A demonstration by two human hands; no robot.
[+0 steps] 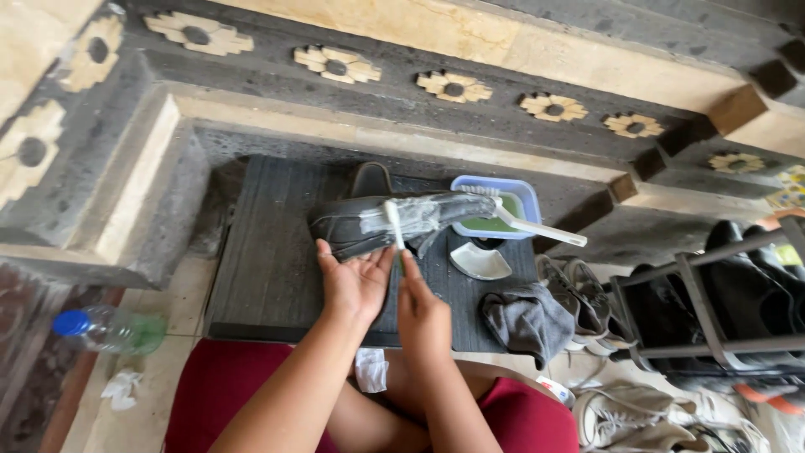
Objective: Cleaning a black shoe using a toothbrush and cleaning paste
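The person is sitting at a low dark bench [268,277] with a black shoe [377,222] lying on its side along the far half of it, sole towards them and streaked with pale foam. The left hand [356,281] is lying palm up just under the shoe's near edge, fingers released and spread, steadying it rather than gripping. The right hand [419,306] is pointing upward with its fingers pinching the lower end of a small white brush [392,222], whose head is resting on the foamy patch; how firmly it is clenched is hard to tell from this angle.

To scrub well here, the left hand would do better pressing the shoe against the bench so it is not rocking, while the brush is working in short strokes along the sole's edge, kept wet from the tub.

Just beyond the shoe's toe, a blue rectangular tub [524,197] is holding greenish liquid, with a larger white brush [537,226] leaning across it. A small white dish [478,262] is sitting nearer, and a grey cloth [524,319] is hanging off the bench's right corner. On the floor at far left, a clear plastic bottle [109,329] with a blue cap and green liquid is lying on its side. A shoe rack [713,310] is standing at right.
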